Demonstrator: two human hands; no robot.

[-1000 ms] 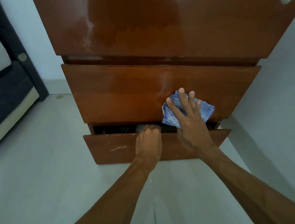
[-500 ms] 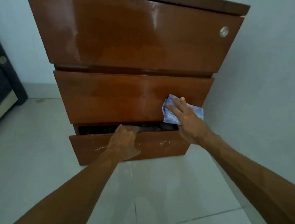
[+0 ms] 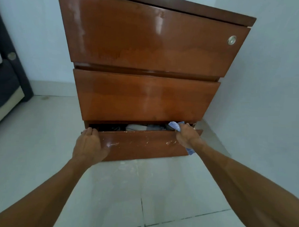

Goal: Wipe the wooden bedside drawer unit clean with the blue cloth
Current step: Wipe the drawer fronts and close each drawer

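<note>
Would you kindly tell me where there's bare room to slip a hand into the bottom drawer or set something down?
The rim of the bottom drawer is free between the left hand and the right hand, which grips the blue cloth. The slot behind it is crowded with fabric items. Bare floor tiles lie left of the drawer unit.

Glossy wooden drawer unit (image 3: 148, 44), soft blue cloth (image 3: 174, 125), metal lock (image 3: 232, 40)

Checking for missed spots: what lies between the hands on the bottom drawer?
In the head view, only bare drawer front with whitish flecks runs from the left hand to the right hand gripping the cloth.
</note>
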